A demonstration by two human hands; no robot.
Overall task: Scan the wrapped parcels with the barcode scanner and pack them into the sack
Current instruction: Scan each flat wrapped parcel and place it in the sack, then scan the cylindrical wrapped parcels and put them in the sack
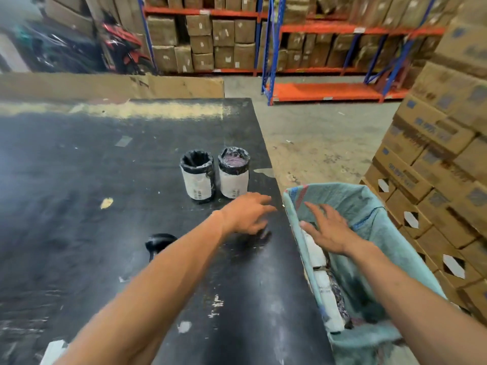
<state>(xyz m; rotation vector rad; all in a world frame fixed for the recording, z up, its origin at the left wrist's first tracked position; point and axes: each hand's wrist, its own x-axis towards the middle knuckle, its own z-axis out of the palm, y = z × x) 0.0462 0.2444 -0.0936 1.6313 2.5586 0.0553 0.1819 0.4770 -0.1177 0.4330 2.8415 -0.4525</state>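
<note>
Wrapped parcels already lie in the sack (369, 206) off the tabletop's (79, 167) right edge, while two parcels (197, 177) (233, 175) stand unpacked near that edge — both the left hand (249, 214) and right hand (326, 227) empty, fingers loosely spread — scanner (158, 242) lying idle.

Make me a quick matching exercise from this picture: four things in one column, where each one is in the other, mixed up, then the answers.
Things:
1. two wrapped parcels
2. barcode scanner
3. right hand
4. left hand

Places:
A. over the open sack
B. standing upright side by side on the table
C. above the table, just in front of the parcels
D. on the table, partly hidden by the left forearm

Pairs: 1-B, 2-D, 3-A, 4-C
</note>
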